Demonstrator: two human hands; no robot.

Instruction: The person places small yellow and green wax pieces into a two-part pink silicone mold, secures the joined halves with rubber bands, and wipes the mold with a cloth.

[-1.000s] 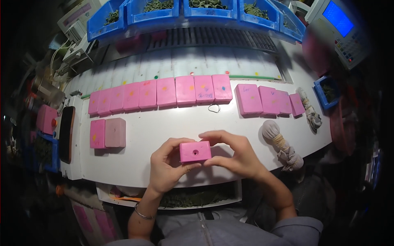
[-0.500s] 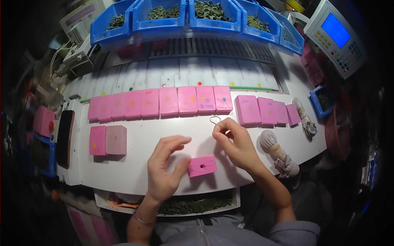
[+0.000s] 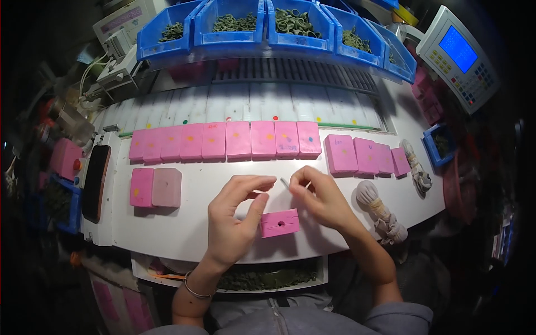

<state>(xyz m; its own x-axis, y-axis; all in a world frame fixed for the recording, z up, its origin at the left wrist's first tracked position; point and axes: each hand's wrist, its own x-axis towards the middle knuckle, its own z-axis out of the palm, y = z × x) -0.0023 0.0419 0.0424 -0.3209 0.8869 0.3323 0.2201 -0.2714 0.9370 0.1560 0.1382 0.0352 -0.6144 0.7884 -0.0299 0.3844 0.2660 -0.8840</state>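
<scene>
My right hand [image 3: 319,196] pinches a small, thin green ring [image 3: 285,182] between thumb and fingertips, seen nearly edge-on. Facing it, my left hand [image 3: 235,215] is open and holds nothing, its fingers curved and the thumb apart. Just beyond the left thumb, a pink mould block [image 3: 280,223] stands on the white tabletop [image 3: 195,223]. A dark hole and a wavy parting line show on its upper face. Whether the left thumb touches the block I cannot tell.
Pink blocks [image 3: 238,139] stand in a row behind my hands, with more [image 3: 341,154] at right. Two blocks [image 3: 142,187] sit at left. Cloth-wrapped bundles [image 3: 379,212] lie at right. Blue bins [image 3: 231,37] hold green pieces overhead. An open drawer [image 3: 324,271] juts out below the table.
The green ring has turned from showing its loop to nearly edge-on in my right hand. My left fingers have come closer to it. The whole view has shifted slightly.
</scene>
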